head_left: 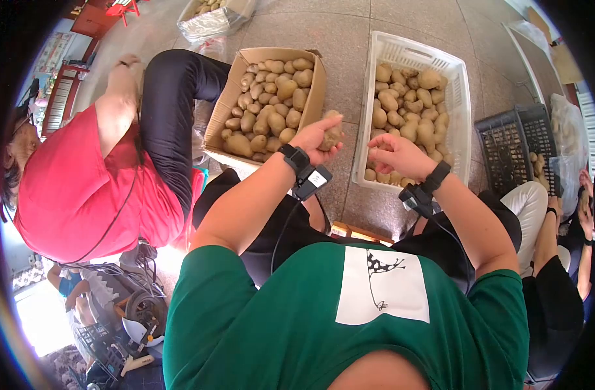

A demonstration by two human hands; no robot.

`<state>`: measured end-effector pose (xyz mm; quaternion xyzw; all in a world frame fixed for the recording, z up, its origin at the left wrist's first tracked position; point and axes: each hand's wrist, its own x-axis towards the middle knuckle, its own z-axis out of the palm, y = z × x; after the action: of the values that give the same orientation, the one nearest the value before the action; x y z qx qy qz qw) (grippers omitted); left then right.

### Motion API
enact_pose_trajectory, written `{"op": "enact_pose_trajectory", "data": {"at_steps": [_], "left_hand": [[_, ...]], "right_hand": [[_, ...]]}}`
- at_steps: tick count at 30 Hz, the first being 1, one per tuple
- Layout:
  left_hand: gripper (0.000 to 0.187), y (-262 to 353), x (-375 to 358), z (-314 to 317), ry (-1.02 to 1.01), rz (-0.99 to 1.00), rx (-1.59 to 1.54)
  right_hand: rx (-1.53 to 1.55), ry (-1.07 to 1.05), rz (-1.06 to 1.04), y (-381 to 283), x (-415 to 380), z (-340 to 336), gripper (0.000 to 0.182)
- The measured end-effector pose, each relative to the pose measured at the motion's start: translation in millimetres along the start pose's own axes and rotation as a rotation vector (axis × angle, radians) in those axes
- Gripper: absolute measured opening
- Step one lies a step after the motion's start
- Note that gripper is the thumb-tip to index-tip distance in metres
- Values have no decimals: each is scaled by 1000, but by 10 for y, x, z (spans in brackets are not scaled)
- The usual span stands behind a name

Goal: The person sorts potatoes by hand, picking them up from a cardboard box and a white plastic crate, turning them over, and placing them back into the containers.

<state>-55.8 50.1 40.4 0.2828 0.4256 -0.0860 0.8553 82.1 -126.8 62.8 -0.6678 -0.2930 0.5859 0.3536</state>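
My left hand (pixel 318 140) is closed around a brown potato (pixel 333 133), held between the cardboard box and the white crate. Above the near left part of the white plastic crate (pixel 467 97) hovers my right hand (pixel 399 157). Its fingers are loosely bent and apart, with nothing seen between them. Many potatoes (pixel 411 104) lie inside this crate. The open cardboard box (pixel 317 84), to the left of my left hand, also holds many potatoes (pixel 265 107). Both of my wrists wear black straps with small devices and cables.
A person in a red top (pixel 96 188) sits close on my left. On the right, a black plastic crate (pixel 505 146) stands near another person's hands (pixel 585 201). Another plastic-lined box (pixel 213 23) is on the tiled floor (pixel 323 29) farther off.
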Motion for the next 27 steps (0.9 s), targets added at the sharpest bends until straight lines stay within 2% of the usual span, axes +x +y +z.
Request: {"op": "enact_pose_trajectory", "data": {"at_steps": [3,8,10,16,19,22,24,27], "left_hand": [[37,69,47,-159,209,57,-123],[39,150,215,-575,289,133,-223],[37,149,309,-734,296,279,-313],[39,146,235,-692,445,448,-499],[41,111,299,-794,445,528,-468],[30,-61,1499,-2183,561,818,237],[28,2,966,-1696,785,715,927],[24,36,741,-1486,895,595,1300]], "right_hand": [[-1,9,-2,5,-23,-3,29],[-30,10,9,16,-17,-24,29],[-43,14,6,32,-15,-27,29],[-72,24,0,72,-40,-23,29],[-104,29,-1,152,-14,-24,29],[-131,37,1,129,-42,-20,29],[-147,42,-6,122,-72,-13,28],[-151,39,0,133,-81,-16,28]]}}
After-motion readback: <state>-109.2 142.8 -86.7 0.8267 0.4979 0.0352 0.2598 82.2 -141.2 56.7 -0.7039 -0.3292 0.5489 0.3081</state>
